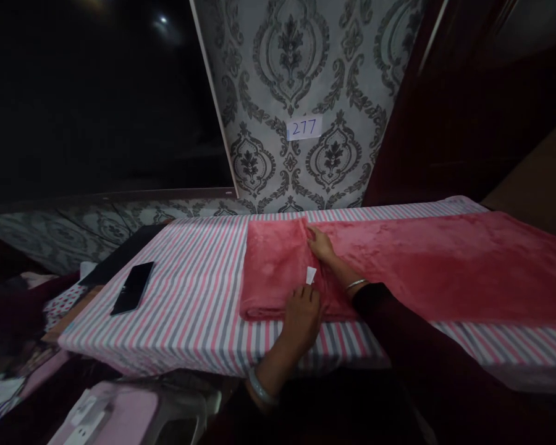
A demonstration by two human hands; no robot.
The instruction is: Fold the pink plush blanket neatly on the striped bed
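A pink plush blanket point(449, 269) lies along the table, its left part folded over into a thick layered rectangle. My left hand point(302, 312) curls over the near side of the folded part, close to a small white tag point(311, 275). Further back, my right hand point(322, 244) holds the edge of the same folded part, near its far corner. The fingertips of both hands are partly hidden in the fabric. To the right of my hands the blanket stretches out flat.
A striped cloth point(189, 278) covers the table. On its left lies a dark phone point(133, 288). A large black screen point(102, 99) and a patterned wall point(291, 74) with a paper marked 277 point(304, 128) stand behind. A pink-seated chair point(125, 408) is at lower left.
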